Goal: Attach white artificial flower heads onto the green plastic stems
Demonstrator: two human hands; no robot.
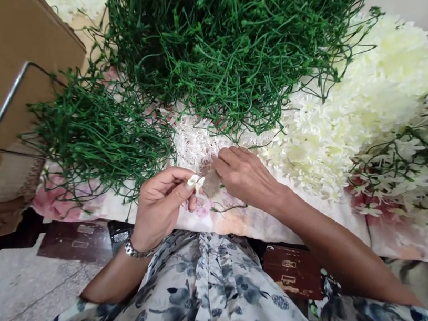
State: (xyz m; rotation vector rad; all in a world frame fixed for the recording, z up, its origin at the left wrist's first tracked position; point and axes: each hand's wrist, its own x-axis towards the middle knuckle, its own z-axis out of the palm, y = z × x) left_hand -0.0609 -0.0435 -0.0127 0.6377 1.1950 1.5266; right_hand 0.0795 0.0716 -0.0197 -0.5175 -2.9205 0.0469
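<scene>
Pinching a small white flower [196, 182] between thumb and forefinger of the left hand [162, 204], just below the green stem heap [222, 45]. Resting the right hand [246, 175] beside it, fingers curled low over white sprigs [194, 144] at the heap's lower edge; grip on anything impossible to tell. Right of the heap, a cream flower pile [366, 97] touching its fringe. Left of the heap, a cardboard box [15, 47], close in. Below the heap, past the cloth edge [268, 226], open room only over the lap.
</scene>
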